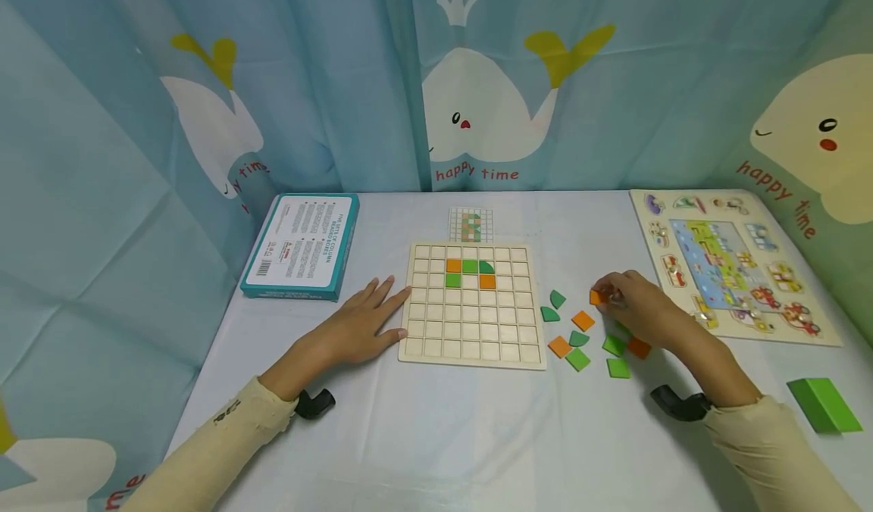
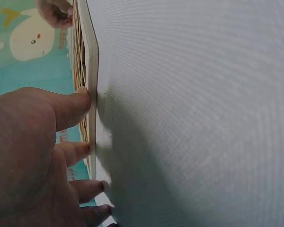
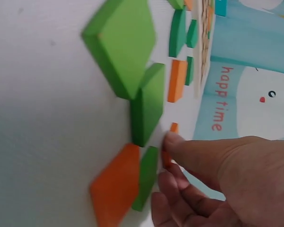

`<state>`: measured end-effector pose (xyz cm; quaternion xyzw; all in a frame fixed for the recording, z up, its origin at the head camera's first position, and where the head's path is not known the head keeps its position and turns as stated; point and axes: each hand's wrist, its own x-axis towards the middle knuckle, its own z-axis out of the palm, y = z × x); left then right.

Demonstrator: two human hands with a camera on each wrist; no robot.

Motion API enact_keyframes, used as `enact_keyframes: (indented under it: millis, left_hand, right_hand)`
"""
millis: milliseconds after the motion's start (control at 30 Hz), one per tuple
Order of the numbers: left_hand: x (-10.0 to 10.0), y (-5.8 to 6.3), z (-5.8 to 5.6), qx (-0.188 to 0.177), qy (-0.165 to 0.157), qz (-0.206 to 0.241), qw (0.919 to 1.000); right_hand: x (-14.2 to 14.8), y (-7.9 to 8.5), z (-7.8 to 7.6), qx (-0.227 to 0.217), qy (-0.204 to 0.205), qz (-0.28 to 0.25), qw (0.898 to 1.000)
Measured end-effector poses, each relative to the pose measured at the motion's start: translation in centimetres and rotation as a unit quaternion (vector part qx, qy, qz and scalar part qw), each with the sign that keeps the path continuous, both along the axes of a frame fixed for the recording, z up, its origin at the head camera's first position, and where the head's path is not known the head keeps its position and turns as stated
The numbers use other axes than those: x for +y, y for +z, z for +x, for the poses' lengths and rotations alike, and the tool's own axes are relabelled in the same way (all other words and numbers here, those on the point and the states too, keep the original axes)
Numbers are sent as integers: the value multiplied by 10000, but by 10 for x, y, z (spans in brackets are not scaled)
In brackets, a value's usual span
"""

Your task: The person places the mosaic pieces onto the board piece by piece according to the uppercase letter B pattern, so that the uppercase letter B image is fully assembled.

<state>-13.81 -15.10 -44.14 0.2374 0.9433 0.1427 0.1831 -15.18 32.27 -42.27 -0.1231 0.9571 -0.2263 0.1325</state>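
Note:
A wooden grid board (image 1: 470,338) lies mid-table, with orange and green square tiles and a dark green quarter-round tile (image 1: 486,267) set in its upper cells. My left hand (image 1: 361,326) rests flat on the table, fingers spread, thumb and fingertips touching the board's left edge; the left wrist view shows this edge (image 2: 92,71) close up. To the right of the board, my right hand (image 1: 637,307) pinches an orange square tile (image 1: 596,298) between thumb and fingers. Loose tiles lie around it, among them a green square (image 1: 577,359), an orange square (image 1: 560,346) and a green quarter-round (image 1: 579,338).
A small pattern card (image 1: 470,225) lies behind the board. A teal-edged box (image 1: 300,247) stands at the back left. On the right are a picture peg puzzle (image 1: 736,270) and a green block (image 1: 824,404). Printed curtains (image 1: 368,80) hang behind the table.

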Motion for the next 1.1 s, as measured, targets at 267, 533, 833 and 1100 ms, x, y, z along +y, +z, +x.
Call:
enact_keyframes:
  millis: [267, 533, 833, 1100]
  left_hand:
    - [0, 0, 0, -27, 22, 21, 10000]
    - [0, -2, 0, 7, -9, 93, 10000]
    - [-2, -2, 0, 4, -9, 72, 10000]
    - [-1, -1, 1, -13, -17, 100, 9999]
  right_hand:
    - [-14, -8, -8, 427, -107, -182, 9989]
    - [-42, -3, -15, 222, -510, -234, 9982]
    - [-111, 4, -13, 132, 69, -559, 9983]
    - [-156, -4, -19, 445, 881, -657, 9929]
